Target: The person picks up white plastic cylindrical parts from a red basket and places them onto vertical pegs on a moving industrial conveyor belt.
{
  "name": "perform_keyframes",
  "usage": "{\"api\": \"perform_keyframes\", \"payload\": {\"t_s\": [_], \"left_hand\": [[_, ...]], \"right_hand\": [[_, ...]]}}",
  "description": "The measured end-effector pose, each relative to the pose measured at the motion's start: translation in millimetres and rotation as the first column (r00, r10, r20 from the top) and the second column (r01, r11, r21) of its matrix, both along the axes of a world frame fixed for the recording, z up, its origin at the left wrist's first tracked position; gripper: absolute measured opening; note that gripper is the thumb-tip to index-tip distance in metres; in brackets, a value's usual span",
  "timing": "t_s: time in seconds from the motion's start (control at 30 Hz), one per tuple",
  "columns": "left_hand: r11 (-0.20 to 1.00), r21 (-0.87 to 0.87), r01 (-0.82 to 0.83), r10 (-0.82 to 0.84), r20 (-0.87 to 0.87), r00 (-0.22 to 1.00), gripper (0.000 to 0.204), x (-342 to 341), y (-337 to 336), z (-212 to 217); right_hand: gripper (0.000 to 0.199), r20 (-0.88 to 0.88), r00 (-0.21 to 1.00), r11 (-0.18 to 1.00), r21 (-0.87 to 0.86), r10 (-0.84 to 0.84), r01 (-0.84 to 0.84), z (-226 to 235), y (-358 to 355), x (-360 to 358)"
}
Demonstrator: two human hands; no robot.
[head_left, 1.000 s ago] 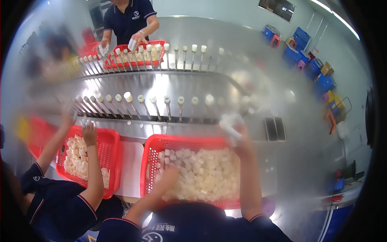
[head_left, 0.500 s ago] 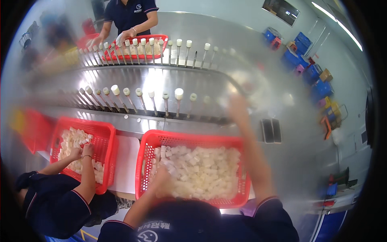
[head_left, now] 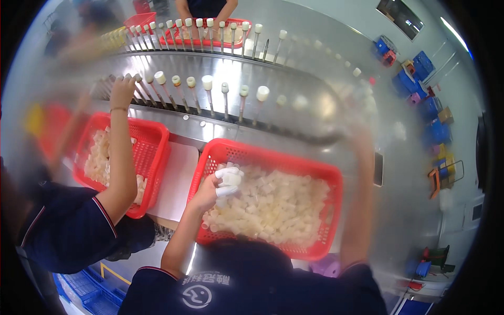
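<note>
My left hand [head_left: 215, 188], with white covers on its fingertips, is closed around a short whitish plastic cylinder [head_left: 231, 180]. It is above the left part of a large red basket [head_left: 273, 158], which is filled with similar translucent white pieces [head_left: 268, 205]. My right arm reaches past the basket's right side. Motion blurs my right hand [head_left: 359, 137] near the curved end of the rod track, so its fingers and anything in them cannot be made out. Upright metal rods [head_left: 226, 105] stand in a row beyond the basket, several topped with white cylinders [head_left: 262, 93].
At my left, a co-worker's hand [head_left: 122, 93] touches the near rods above a smaller red basket [head_left: 152, 137]. Another person works across the steel table [head_left: 210, 68] at a red basket [head_left: 247, 26]. A dark flat object [head_left: 378, 169] lies beyond my right arm.
My left hand has lifted from among the pieces and now shows a cylinder. My right hand has shifted rightward. The left co-worker's hand has gone from their basket to the rods. The view has shifted.
</note>
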State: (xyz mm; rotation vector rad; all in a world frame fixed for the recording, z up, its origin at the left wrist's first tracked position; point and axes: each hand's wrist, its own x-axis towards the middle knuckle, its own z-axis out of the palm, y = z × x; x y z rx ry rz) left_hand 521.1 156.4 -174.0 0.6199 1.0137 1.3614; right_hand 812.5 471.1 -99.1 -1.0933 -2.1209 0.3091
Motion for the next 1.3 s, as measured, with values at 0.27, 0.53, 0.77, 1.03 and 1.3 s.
{"api": "perform_keyframes", "payload": {"t_s": [0.27,0.53,0.77,1.03,1.3], "left_hand": [[0.960,-0.200,-0.197,0.281,0.657,0.700,0.033,17,3,-37],[0.745,-0.186,0.641,-0.661,-0.073,0.747,0.042,94,-36,-41],[0.927,-0.286,0.244,-0.286,-0.117,0.951,0.044,87,-18,-25],[0.919,-0.387,-0.067,0.238,0.412,0.879,0.039,60,7,-19],[0.945,-0.140,-0.296,0.327,0.347,0.879,0.033,-8,84,25]], "right_hand": [[0.012,-0.443,-0.190,0.367,-0.357,-0.876,-0.859,-179,-221,12],[0.019,-0.790,0.091,0.313,-0.342,-0.606,-0.886,-172,-194,-27],[0.039,-0.906,0.222,0.302,-0.339,-0.361,-0.891,-85,-172,-51],[0.021,-0.750,0.660,0.575,-0.552,-0.027,-0.604,-37,-139,-85],[0.022,-0.114,0.958,0.958,-0.083,0.265,-0.275,13,-54,-149]]}}
